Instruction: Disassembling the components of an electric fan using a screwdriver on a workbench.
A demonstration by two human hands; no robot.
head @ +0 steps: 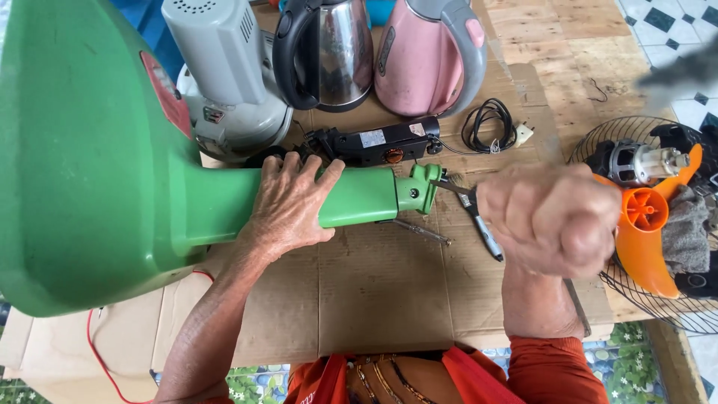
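A wooden bench with flattened cardboard (374,299) over it serves as the worktop, and tiled floor shows at the top right corner. On the cardboard lies a green fan stand (112,164), its wide base toward the left and its neck pointing right. The left hand (292,206) is clamped over the neck, fingers wrapped across the top. The right hand (550,221) is closed in a fist just beyond the neck's end, and a thin tool (452,187) runs from it to the hinge bracket (422,187); the hand is blurred, so what kind of tool it is I cannot tell.

The fan looks well stripped down, as far as I can judge: the stand is bare, the motor (643,164) lies apart on the wire guard (658,299) beside the orange blade (647,239), and a black switch box (381,144) lies loose behind the neck. The work at the bracket looks unfinished.

Counted: one stand, one motor, one blade, one guard, one switch box, two kettles (steel (329,52), pink (430,56)), one grey appliance (224,75), one coiled cord with plug (490,127), one pen-like tool (482,228), one metal rod (422,232) on the cardboard, one grey rag (684,232)
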